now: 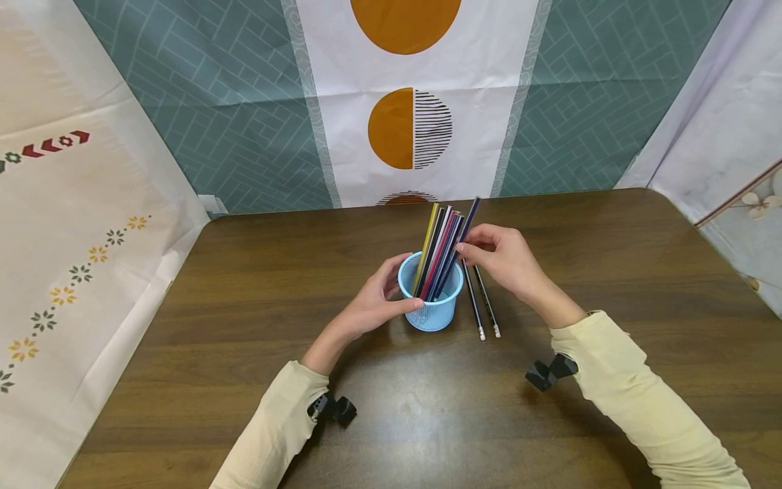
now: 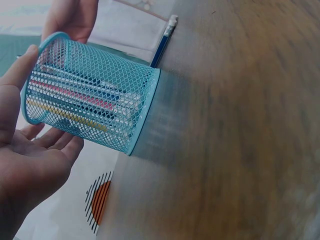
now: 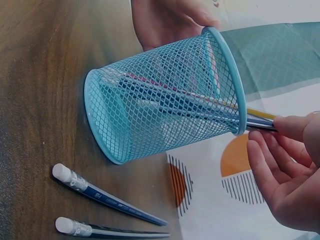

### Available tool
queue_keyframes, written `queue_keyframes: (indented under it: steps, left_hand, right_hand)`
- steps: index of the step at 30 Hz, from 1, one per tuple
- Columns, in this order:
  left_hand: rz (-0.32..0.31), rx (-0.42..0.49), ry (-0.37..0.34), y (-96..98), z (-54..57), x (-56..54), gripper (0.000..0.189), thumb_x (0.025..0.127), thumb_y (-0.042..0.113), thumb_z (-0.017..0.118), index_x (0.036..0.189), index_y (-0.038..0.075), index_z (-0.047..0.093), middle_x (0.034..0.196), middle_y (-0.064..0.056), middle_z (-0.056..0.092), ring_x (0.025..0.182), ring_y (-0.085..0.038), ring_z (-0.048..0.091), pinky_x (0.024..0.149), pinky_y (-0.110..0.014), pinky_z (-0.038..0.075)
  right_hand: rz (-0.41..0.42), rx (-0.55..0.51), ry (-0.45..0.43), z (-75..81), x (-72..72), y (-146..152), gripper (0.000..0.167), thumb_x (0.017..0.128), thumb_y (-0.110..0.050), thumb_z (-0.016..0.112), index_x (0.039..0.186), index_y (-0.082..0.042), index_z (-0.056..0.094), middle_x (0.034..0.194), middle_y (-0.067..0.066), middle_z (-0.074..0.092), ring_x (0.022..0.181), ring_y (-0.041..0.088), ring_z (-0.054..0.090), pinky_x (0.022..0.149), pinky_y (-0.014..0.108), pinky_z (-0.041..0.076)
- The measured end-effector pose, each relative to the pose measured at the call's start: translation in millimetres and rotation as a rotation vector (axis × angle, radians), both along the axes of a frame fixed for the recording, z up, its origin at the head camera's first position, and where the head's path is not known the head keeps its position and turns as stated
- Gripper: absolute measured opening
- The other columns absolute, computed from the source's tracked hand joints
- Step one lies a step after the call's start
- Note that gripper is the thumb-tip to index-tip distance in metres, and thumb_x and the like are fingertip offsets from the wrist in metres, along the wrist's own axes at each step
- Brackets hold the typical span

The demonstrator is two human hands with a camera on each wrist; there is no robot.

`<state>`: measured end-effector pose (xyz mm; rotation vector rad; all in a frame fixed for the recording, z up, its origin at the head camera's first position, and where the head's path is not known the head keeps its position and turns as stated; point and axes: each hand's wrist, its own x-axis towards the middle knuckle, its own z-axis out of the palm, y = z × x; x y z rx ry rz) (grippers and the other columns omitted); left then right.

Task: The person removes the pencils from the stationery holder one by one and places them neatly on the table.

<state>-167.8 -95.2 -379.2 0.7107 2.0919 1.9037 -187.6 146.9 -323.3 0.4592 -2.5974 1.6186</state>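
A light blue mesh pencil cup point(image 1: 430, 317) stands upright on the table, holding several pencils point(image 1: 435, 248) that lean to the right, among them a yellow and a red one. My left hand point(image 1: 371, 302) holds the cup from the left, thumb at the near rim and fingers round the far side. Over the right rim, my right hand point(image 1: 504, 261) pinches a dark blue pencil point(image 1: 471, 216) whose lower part is inside the cup. Just right of the cup, a blue pencil point(image 3: 112, 200) and a black pencil point(image 3: 120, 232) with white erasers lie on the table.
The brown wooden table point(image 1: 256, 326) ends at a patterned cloth point(image 1: 244, 136) hanging behind it. A white cloth with flower prints point(image 1: 79, 272) hangs on the left, and another pale cloth point(image 1: 721, 129) on the right.
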Motion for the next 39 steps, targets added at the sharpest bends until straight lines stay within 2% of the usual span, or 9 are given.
queue_keyframes:
  steps: [6, 11, 16, 21, 24, 28, 32, 39]
  left_hand:
    - [0.003, -0.002, -0.002, -0.4, -0.3, 0.8, 0.075, 0.084, -0.001, 0.072, 0.146, 0.002, 0.031, 0.142, -0.017, 0.042, 0.129, -0.028, 0.044, 0.107, -0.036, 0.037]
    - [0.001, -0.006, -0.009, -0.4, -0.3, 1.3, 0.075, 0.084, -0.002, 0.071, 0.146, 0.002, 0.030, 0.143, -0.017, 0.041, 0.129, -0.028, 0.044, 0.107, -0.036, 0.036]
    - [0.002, -0.013, -0.007, 0.1, -0.2, 1.0, 0.075, 0.085, 0.000, 0.072, 0.147, 0.003, 0.030, 0.143, -0.016, 0.041, 0.129, -0.027, 0.044, 0.107, -0.036, 0.036]
    - [0.003, -0.006, -0.006, 0.6, 0.3, 0.1, 0.075, 0.084, -0.001, 0.072, 0.146, 0.003, 0.031, 0.142, -0.017, 0.042, 0.129, -0.028, 0.045, 0.107, -0.036, 0.037]
    - [0.004, -0.008, -0.006, 0.5, 0.4, -0.1, 0.074, 0.084, 0.000, 0.072, 0.146, 0.003, 0.031, 0.141, -0.016, 0.042, 0.128, -0.027, 0.045, 0.107, -0.036, 0.037]
    - [0.001, -0.005, -0.003, 0.4, 1.1, 0.2, 0.075, 0.084, 0.001, 0.072, 0.146, 0.003, 0.031, 0.141, -0.017, 0.042, 0.128, -0.028, 0.045, 0.107, -0.037, 0.037]
    - [0.000, 0.003, 0.001, 0.1, 1.1, -0.2, 0.075, 0.084, -0.001, 0.072, 0.146, 0.003, 0.031, 0.141, -0.017, 0.042, 0.128, -0.028, 0.045, 0.107, -0.037, 0.037]
    - [0.004, -0.001, -0.004, -0.3, 0.3, -0.3, 0.074, 0.084, -0.001, 0.072, 0.146, 0.003, 0.031, 0.141, -0.017, 0.042, 0.128, -0.028, 0.046, 0.106, -0.036, 0.037]
  right_hand:
    - [0.012, -0.028, -0.009, 1.2, 1.0, 0, 0.017, 0.093, -0.007, 0.065, 0.100, 0.008, 0.064, 0.093, 0.019, 0.068, 0.077, 0.028, 0.068, 0.072, 0.033, 0.057]
    - [0.045, -0.063, -0.020, 0.8, 1.4, -1, 0.017, 0.094, -0.004, 0.062, 0.103, 0.010, 0.062, 0.097, 0.022, 0.066, 0.080, 0.026, 0.068, 0.071, 0.027, 0.057]
    - [0.051, -0.093, -0.021, 0.8, 1.4, -1, 0.018, 0.095, 0.000, 0.058, 0.107, 0.013, 0.059, 0.102, 0.025, 0.064, 0.083, 0.024, 0.068, 0.074, 0.028, 0.057]
    - [0.036, -0.121, -0.006, 2.6, 1.2, -3, 0.018, 0.096, 0.002, 0.056, 0.109, 0.014, 0.058, 0.102, 0.026, 0.064, 0.087, 0.028, 0.067, 0.078, 0.035, 0.055]
    - [0.023, -0.127, 0.008, 4.9, 1.5, -4, 0.019, 0.096, 0.001, 0.056, 0.110, 0.014, 0.058, 0.102, 0.026, 0.064, 0.085, 0.026, 0.067, 0.079, 0.035, 0.055]
    - [0.014, -0.127, 0.019, 7.4, 1.0, -5, 0.019, 0.096, 0.001, 0.056, 0.110, 0.013, 0.058, 0.101, 0.025, 0.064, 0.081, 0.014, 0.066, 0.077, 0.028, 0.056]
    - [0.018, -0.153, 0.031, 9.8, 0.2, -6, 0.017, 0.096, 0.003, 0.055, 0.108, 0.014, 0.057, 0.101, 0.026, 0.063, 0.079, 0.008, 0.064, 0.076, 0.026, 0.056]
    - [0.016, -0.170, 0.059, 14.1, 0.6, -6, 0.017, 0.096, 0.002, 0.056, 0.107, 0.015, 0.058, 0.100, 0.026, 0.064, 0.078, 0.008, 0.065, 0.076, 0.027, 0.056]
